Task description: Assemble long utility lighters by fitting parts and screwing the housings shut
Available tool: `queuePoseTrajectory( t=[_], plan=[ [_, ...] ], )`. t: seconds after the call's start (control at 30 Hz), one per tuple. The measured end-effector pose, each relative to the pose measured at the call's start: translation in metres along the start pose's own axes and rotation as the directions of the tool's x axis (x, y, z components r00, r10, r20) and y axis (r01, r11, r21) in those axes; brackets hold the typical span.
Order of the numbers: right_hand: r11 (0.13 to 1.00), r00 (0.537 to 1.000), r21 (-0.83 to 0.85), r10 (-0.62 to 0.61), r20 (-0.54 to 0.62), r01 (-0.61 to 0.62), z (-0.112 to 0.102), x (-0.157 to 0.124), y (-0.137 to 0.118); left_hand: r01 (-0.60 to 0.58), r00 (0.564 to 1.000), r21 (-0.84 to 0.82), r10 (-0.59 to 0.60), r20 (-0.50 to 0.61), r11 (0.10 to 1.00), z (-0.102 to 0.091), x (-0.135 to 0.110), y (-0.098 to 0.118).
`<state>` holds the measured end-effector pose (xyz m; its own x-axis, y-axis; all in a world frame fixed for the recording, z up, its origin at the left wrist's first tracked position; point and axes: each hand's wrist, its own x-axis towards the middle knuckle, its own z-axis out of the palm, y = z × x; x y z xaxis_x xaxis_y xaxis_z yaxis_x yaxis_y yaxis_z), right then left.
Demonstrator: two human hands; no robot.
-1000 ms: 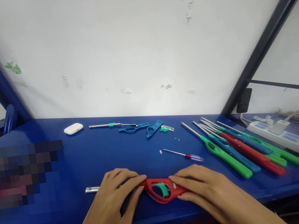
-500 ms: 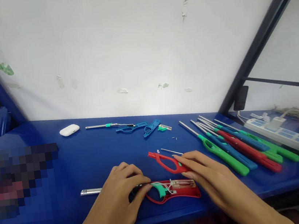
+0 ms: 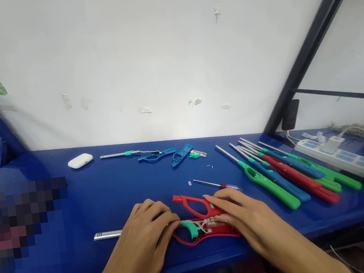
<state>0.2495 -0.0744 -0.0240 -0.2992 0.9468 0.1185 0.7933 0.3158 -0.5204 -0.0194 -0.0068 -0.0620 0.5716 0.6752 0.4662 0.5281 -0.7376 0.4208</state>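
Your open red lighter half (image 3: 211,234) sits right at the blue bench's (image 3: 85,270) near edge, green trigger (image 3: 190,228) exposed. Left hand (image 3: 145,237) fingers, pressed together, pinch its neck. Right hand (image 3: 247,224) lies spread across it and the red cover (image 3: 192,203). One nudge and small bits could pop out over the edge.

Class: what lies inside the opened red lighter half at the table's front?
A teal trigger and thin pale wires show inside the red lighter half; the right hand covers its rear end.
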Motion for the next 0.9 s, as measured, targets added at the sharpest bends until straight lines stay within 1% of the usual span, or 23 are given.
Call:
queuePoseTrajectory(
  t=[0.13,0.27,0.57,0.77,0.9],
  plan=[
    [0.999,0.999,0.020,0.037,0.022,-0.038,-0.0011,0.0017,-0.0027,0.004,1.000,0.007,-0.004,-0.005,1.000,-0.0006,-0.0002,0.0040],
    [0.998,0.999,0.053,0.045,0.027,-0.046,-0.0012,0.0010,-0.0054,0.005,1.000,0.023,-0.005,-0.006,1.000,-0.0002,0.0002,0.0052],
    [0.999,1.000,0.035,-0.010,-0.001,0.010,0.0038,-0.0007,-0.0030,-0.022,1.000,0.031,0.022,0.013,0.999,-0.0017,-0.0002,0.0070],
    [1.000,1.000,-0.017,0.001,-0.018,-0.002,0.0029,-0.0016,-0.0024,-0.053,0.997,0.030,0.051,0.050,0.998,-0.0026,-0.0024,0.0049],
    [1.000,1.000,-0.018,-0.007,-0.006,0.007,0.0035,0.0005,-0.0010,-0.093,0.995,0.058,0.091,0.037,0.994,-0.0022,-0.0023,0.0045]
  ],
)
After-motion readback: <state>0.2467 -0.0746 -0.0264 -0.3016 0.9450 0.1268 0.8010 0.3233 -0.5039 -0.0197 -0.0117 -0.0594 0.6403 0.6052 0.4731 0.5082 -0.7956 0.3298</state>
